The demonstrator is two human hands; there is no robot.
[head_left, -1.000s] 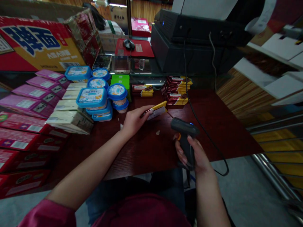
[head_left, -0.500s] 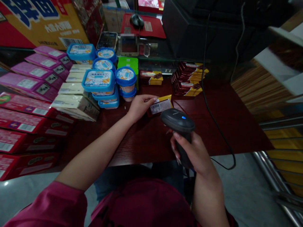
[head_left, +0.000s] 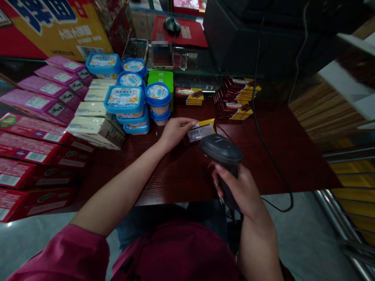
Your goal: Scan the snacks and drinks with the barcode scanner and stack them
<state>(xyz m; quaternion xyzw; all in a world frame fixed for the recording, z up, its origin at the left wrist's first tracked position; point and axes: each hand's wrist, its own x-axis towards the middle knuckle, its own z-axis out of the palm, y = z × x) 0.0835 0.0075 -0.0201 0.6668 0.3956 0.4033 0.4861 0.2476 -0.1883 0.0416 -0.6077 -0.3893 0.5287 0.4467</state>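
Observation:
Between the fingertips of my left hand [head_left: 175, 133] is a small yellow-and-dark-red chocolate packet [head_left: 200, 132], its white barcode label facing up. My right hand [head_left: 238, 189] is wrapped round the handle of a black barcode scanner [head_left: 221, 149]. The scanner's head points at the packet from the near right and covers its lower right corner. Behind the packet, a large stack of similar chocolate packets [head_left: 234, 99] lies to the right. A smaller stack of chocolate packets [head_left: 189, 96] is left of it.
Blue-lidded tubs [head_left: 124, 99], cream boxes [head_left: 95, 125], pink boxes [head_left: 43, 99] and red boxes [head_left: 35, 148] crowd the left of the dark wooden table [head_left: 175, 179]. A black cable [head_left: 268, 146] hangs at the right. A mouse [head_left: 172, 25] and a phone [head_left: 135, 50] are at the back.
The blue light on top of the scanner has gone out. The whole view has shifted slightly; both hands keep their hold and place.

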